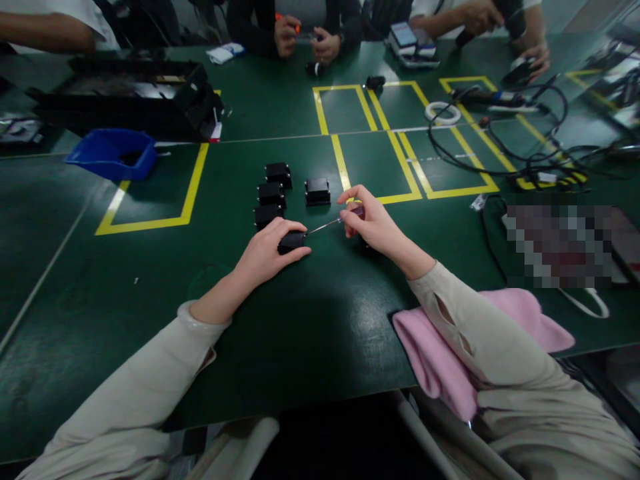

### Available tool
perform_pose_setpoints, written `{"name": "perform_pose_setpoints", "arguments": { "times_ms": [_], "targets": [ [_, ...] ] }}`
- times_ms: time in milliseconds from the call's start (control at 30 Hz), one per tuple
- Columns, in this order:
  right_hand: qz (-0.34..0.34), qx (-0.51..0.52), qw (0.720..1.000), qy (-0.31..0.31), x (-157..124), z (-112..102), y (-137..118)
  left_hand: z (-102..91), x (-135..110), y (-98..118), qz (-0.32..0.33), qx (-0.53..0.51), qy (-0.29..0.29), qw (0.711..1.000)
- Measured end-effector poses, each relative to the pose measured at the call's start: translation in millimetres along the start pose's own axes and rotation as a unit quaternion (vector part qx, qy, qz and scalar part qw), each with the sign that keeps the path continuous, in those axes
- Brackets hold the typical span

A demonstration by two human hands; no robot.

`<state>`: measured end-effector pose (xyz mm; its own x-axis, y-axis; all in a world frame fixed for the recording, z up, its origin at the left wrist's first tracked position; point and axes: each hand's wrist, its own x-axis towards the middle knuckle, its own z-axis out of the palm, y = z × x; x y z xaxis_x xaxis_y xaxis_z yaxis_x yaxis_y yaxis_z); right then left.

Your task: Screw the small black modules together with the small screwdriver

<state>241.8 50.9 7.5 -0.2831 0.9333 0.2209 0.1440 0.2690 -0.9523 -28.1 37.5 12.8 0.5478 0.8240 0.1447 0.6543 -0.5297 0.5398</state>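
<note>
My left hand (270, 252) grips a small black box-shaped part (292, 243) on the green table, thumb in front and fingers over its back. In my right hand (367, 220) is a screwdriver (326, 227), held by its dark handle. Its thin metal shaft points left, and the tip meets the right end of the held part. Just beyond my left hand stand similar black parts in a column: a near one (268, 215), a middle one (271, 194) and a far one (278, 174). Another black part (317, 191) sits apart to their right. Something dark lies partly hidden under my right hand.
A blue bin (114, 155) and a large black tray (125, 100) stand at the left. Cables (465, 157) and a white tape roll (443, 113) lie at the right. A pink cloth (440, 353) is under my right forearm. Co-workers' hands (305, 40) hold items across the table.
</note>
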Motion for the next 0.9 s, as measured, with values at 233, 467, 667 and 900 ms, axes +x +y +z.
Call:
{"name": "perform_pose_setpoints", "arguments": {
  "times_ms": [233,467,667,900],
  "targets": [
    [-0.002,0.021,1.000,-0.016,0.9,0.5,2.8,2.1,0.9,-1.4,0.011,0.001,0.011,1.000],
    [-0.004,0.013,1.000,0.000,0.9,0.1,2.1,2.1,-0.3,-2.2,0.014,0.003,0.012,1.000],
    [-0.002,0.024,1.000,-0.013,0.8,0.4,1.3,1.6,-0.8,-2.2,0.010,0.007,0.007,1.000],
    [-0.007,0.015,1.000,-0.008,1.1,0.1,3.2,1.8,-0.4,-2.1,0.011,0.001,0.010,1.000]
  ]
}}
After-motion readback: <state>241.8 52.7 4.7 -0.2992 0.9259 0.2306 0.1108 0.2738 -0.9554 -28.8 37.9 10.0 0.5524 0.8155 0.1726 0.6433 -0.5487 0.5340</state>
